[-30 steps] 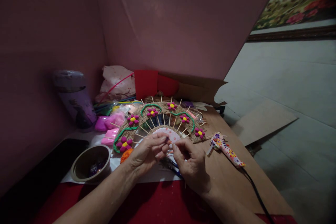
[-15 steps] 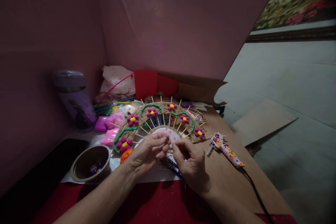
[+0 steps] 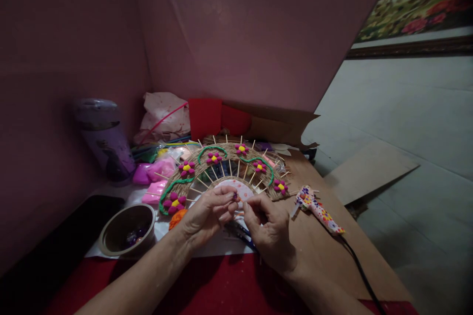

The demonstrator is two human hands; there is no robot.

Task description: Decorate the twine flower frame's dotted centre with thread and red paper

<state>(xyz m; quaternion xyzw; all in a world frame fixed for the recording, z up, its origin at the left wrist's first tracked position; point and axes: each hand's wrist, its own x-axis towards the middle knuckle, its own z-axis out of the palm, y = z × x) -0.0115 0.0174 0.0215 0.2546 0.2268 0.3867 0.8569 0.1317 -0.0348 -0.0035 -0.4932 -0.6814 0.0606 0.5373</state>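
Observation:
My left hand (image 3: 209, 211) pinches a small dark purple bead (image 3: 235, 197) between thumb and fingertips. Close on its right, my right hand (image 3: 271, 236) is closed, thumb against the index finger; whatever it pinches is too small to make out. Just beyond both hands lies a half-round fan of woven twine (image 3: 231, 155) on thin sticks, decorated with magenta and yellow flowers and green twisted vines. Beside my left forearm stands a round bowl (image 3: 104, 237) with shiny purple beads (image 3: 135, 237) in it. A dark blue tool (image 3: 243, 236) lies partly hidden under my hands.
A flower-patterned glue gun (image 3: 314, 206) rests on brown cardboard at the right, its black cord (image 3: 360, 273) running toward me. A purple tumbler (image 3: 105, 145) and pink packets (image 3: 158, 170) stand at the left. Pink panels (image 3: 236, 34) rise behind.
Both hands keep nearly the same place and pose. The bead at my left fingertips appears slightly turned.

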